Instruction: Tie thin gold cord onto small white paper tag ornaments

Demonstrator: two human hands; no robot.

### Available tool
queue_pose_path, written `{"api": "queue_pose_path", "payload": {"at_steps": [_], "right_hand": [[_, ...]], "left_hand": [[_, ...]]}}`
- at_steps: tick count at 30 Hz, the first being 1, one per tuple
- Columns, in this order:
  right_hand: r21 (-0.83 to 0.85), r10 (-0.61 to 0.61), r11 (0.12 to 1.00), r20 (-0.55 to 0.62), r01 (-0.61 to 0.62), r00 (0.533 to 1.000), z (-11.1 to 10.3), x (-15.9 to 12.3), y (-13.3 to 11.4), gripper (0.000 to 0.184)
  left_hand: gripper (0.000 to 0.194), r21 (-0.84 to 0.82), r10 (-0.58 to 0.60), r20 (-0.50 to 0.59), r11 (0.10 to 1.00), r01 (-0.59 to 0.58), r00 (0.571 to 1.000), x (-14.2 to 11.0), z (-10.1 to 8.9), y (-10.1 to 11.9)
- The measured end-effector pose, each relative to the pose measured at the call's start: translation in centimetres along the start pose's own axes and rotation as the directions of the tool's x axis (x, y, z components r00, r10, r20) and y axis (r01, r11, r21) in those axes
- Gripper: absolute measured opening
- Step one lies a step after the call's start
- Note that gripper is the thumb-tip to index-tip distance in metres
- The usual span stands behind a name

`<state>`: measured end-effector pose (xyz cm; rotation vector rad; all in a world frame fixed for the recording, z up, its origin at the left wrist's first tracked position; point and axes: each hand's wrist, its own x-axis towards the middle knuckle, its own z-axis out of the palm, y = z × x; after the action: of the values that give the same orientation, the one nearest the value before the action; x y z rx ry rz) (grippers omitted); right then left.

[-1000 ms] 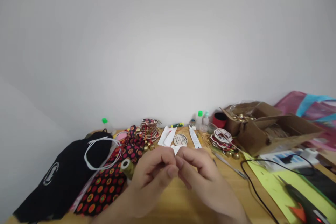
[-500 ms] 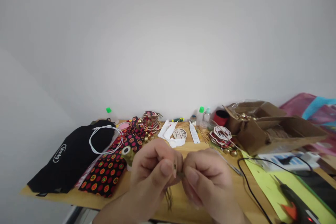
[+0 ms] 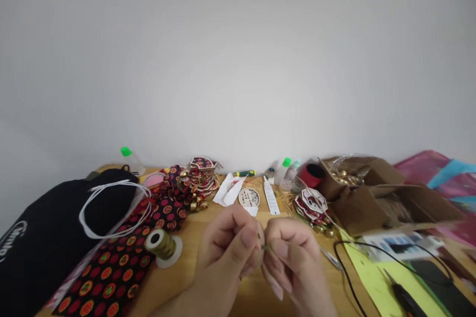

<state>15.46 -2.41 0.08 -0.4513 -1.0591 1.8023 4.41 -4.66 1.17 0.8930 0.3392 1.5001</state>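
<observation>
Close together over the wooden table (image 3: 189, 277), both my hands pinch a thin olive-green cord (image 3: 265, 247). My left hand (image 3: 230, 247) is closed, thumb pressed against the curled index finger, with a bit of cord at the tips. Opposite it, my right hand (image 3: 295, 257) grips the same short stretch between thumb and fingers. Most of the cord is hidden by the fingers, and motion blurs it. Left of my hands stands a spool of olive cord (image 3: 165, 246) on its white flange.
Patterned cloth (image 3: 111, 272), a black bag (image 3: 74, 213) and a coil of white cord (image 3: 87, 223) lie left. Behind are a round wooden tag (image 3: 249, 198) and a white tube (image 3: 271, 195). To the right are cardboard boxes (image 3: 409, 203), a black cable (image 3: 347, 262) and a soldering-iron-like tool (image 3: 403, 297).
The view has shifted, so the spool and cloth appear farther left and the spool is now uncovered. Strands that hung below my left hand no longer show. Both hands keep their pinch.
</observation>
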Motion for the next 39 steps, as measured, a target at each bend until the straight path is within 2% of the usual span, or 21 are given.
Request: {"api": "queue_pose_path", "payload": {"at_steps": [2, 7, 10, 16, 19, 23, 29, 34, 39], "right_hand": [[0.03, 0.013, 0.999, -0.001, -0.013, 1.0, -0.1, 0.2, 0.2, 0.031], [0.191, 0.111, 0.975, 0.033, -0.115, 0.993, -0.2, 1.0, 1.2, 0.027], [0.258, 0.111, 0.959, 0.045, -0.119, 0.993, -0.3, 1.6, 1.9, 0.03], [0.287, 0.074, 0.954, 0.063, -0.089, 0.995, 0.0, 1.8, 2.6, 0.045], [0.319, 0.069, 0.944, 0.078, -0.09, 0.995, 0.4, 1.8, 2.3, 0.045], [0.344, 0.119, 0.931, 0.024, -0.119, 0.993, 0.4, 2.0, 1.6, 0.038], [0.177, 0.169, 0.972, -0.054, -0.157, 0.984, -0.1, 1.8, 0.6, 0.027], [0.012, 0.234, 0.972, -0.078, -0.233, 0.969, -0.7, 1.7, 0.5, 0.029], [-0.032, 0.28, 0.958, -0.099, -0.284, 0.955, -1.0, 1.9, 0.6, 0.024]], "left_hand": [[0.026, -0.038, -0.033, 0.006, 0.999, 0.033, 0.999, 0.4, -0.4, 0.0], [0.027, -0.167, -0.098, 0.098, 0.979, 0.114, 0.99, 1.2, -1.8, 0.0], [0.029, -0.215, -0.128, 0.07, 0.966, 0.14, 0.989, 1.5, -2.2, 0.0], [0.033, -0.285, -0.196, 0.031, 0.938, 0.197, 0.98, 1.7, -2.1, 0.5], [0.036, -0.3, -0.2, 0.02, 0.933, 0.197, 0.98, 1.7, -1.9, 0.6], [0.032, -0.265, -0.165, -0.054, 0.953, 0.145, 0.985, 1.8, -1.7, 0.6], [0.029, -0.2, -0.146, -0.083, 0.972, 0.127, 0.986, 1.9, -2.1, 0.8], [0.028, 0.008, -0.132, -0.119, 0.991, 0.134, 0.984, 1.9, -2.4, 0.7], [0.019, -0.03, -0.146, 0.059, 0.989, 0.148, 0.988, 2.0, -2.4, 0.7]]}}
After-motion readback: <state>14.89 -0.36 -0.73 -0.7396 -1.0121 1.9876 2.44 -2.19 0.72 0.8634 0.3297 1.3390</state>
